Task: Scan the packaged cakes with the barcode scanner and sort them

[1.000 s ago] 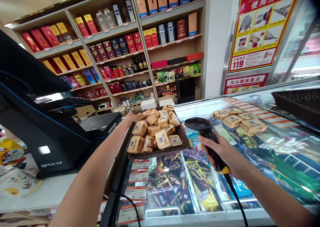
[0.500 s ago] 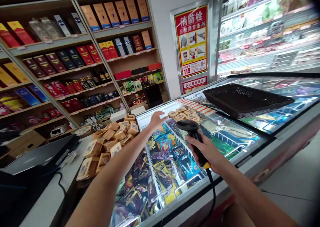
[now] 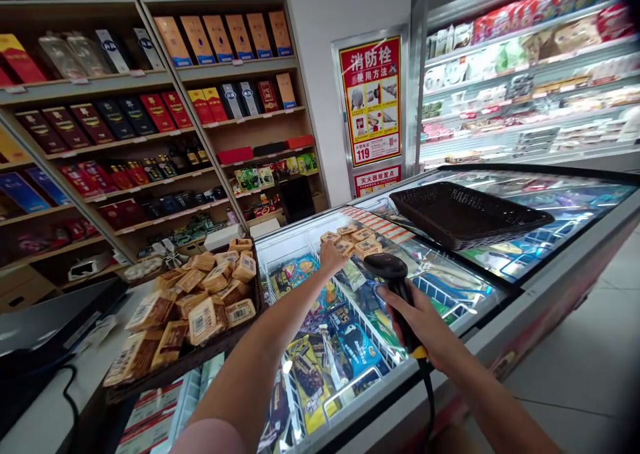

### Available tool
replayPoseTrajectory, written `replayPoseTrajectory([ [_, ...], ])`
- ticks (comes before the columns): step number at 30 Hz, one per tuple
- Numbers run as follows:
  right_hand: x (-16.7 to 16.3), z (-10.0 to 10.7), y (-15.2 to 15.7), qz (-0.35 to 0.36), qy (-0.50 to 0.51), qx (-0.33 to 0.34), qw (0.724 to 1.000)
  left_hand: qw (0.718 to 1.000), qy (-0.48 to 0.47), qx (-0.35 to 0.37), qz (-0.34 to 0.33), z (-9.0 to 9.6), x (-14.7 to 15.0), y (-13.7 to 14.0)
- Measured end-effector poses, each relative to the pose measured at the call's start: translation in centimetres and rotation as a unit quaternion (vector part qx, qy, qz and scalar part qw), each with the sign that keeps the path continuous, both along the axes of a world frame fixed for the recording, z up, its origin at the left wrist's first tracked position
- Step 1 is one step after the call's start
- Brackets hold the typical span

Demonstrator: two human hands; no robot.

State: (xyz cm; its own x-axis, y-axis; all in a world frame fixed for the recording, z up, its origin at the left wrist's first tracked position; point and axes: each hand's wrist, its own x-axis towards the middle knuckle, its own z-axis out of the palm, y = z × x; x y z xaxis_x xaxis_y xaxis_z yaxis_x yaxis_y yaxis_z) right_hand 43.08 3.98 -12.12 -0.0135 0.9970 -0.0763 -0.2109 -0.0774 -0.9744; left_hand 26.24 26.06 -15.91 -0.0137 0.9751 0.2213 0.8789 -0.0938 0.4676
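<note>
My right hand [image 3: 415, 314] is wrapped around the handle of a black handheld barcode scanner [image 3: 393, 271], its head tilted toward the far left. A cable runs down from the handle's yellow base. My left hand [image 3: 332, 259] reaches out over the freezer, fingers together at the nearest-left pack of a small group of tan packaged food blocks [image 3: 367, 247] on the glass. Its fingertips are partly hidden. Many more such packs [image 3: 207, 319] with barcode labels are heaped in a dark woven basket [image 3: 200, 355] to the left of my left arm.
Beneath the glass, the chest freezer [image 3: 500, 307] holds wire baskets of colourful ice-cream packets [image 3: 357, 337]. An empty dark basket [image 3: 460, 241] rests on the freezer at right. A dark screen or device [image 3: 55, 314] stands on the left counter. Shelves of boxed bottles [image 3: 215, 37] line the back.
My left hand, open above the freezer before, has moved forward and right to the group of packs. The scanner stays in my right hand. My view has shifted, showing more of the heaped basket.
</note>
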Motion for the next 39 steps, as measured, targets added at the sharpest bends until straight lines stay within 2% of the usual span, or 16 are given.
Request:
replayPoseTrajectory([
  [5,-2.6,1.2,-1.3,0.041,-0.011,0.017,0.999,0.999,0.008,-0.027,-0.026,2.2,-5.9,-5.2],
  [8,-5.2,2.5,-2.3,0.070,-0.012,0.024,0.997,1.000,0.019,0.000,-0.016,3.6,-10.6,-9.3],
  [12,-9.7,4.4,-4.2,0.148,-0.002,0.037,0.988,0.998,0.026,0.054,-0.009,5.1,-16.0,-14.9],
  [16,-13.8,5.9,-6.3,0.211,-0.024,0.039,0.976,0.992,0.005,0.126,-0.013,6.4,-19.1,-19.7],
  [19,-15.9,6.4,-7.4,0.222,-0.052,0.057,0.972,0.988,-0.012,0.156,-0.011,7.2,-20.2,-22.2],
  [24,-17.0,7.0,-8.6,0.232,-0.062,0.072,0.968,0.984,-0.024,0.176,-0.016,7.6,-21.0,-24.0],
  [33,-17.3,7.1,-8.8,0.226,-0.058,0.070,0.970,0.984,-0.032,0.174,-0.019,7.1,-21.5,-24.2],
  [39,-16.4,6.8,-9.5,0.233,-0.042,0.039,0.971,0.980,0.002,0.199,-0.019,7.3,-21.8,-24.6],
])
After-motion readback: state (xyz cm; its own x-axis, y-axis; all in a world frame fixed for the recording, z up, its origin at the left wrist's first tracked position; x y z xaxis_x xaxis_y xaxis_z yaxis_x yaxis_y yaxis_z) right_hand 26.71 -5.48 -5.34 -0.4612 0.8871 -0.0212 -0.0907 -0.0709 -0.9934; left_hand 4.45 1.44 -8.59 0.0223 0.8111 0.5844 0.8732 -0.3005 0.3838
